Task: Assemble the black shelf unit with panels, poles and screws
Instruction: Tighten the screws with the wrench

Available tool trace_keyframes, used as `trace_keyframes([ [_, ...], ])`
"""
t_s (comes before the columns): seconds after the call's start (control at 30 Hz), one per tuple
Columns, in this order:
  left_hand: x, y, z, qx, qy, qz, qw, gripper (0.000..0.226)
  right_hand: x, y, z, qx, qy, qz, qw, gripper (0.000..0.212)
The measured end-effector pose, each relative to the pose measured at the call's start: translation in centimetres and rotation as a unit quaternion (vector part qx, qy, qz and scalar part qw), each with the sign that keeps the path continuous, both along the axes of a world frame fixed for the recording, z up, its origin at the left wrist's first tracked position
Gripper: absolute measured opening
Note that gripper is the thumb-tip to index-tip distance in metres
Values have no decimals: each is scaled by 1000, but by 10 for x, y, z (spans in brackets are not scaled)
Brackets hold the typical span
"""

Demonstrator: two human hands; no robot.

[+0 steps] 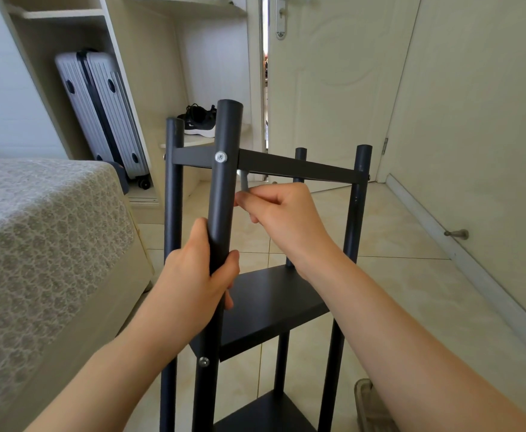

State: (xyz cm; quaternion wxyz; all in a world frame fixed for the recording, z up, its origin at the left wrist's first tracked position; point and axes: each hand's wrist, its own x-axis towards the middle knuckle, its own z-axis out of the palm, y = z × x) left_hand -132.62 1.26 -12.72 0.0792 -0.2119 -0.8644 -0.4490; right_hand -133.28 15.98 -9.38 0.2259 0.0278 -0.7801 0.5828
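Head view: at the left edge is a bed [37,244] with a patterned cover. Behind it a grey suitcase [99,113] stands upright in a wardrobe bay, then a black sneaker [199,120] whose white side mark is too small to read. The black shelf unit [271,304] stands on the tiled floor [395,291] mid-frame. The left hand [196,275] is wrapped round the near pole [227,182], below a silver screw [220,157] at the top panel [299,169]. The right hand [286,216] — fingers curled — pinches a thin grey tool [243,182] just under that panel, beside the pole. Behind, a cream door [333,73] stands slightly ajar.
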Motion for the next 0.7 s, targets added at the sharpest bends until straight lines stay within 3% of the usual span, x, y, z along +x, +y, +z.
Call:
trace_keyframes([
  [0.7,-3,-3,0,-10,0,3,1000,23,-15,-8,-14,54,126,-79,987,34],
])
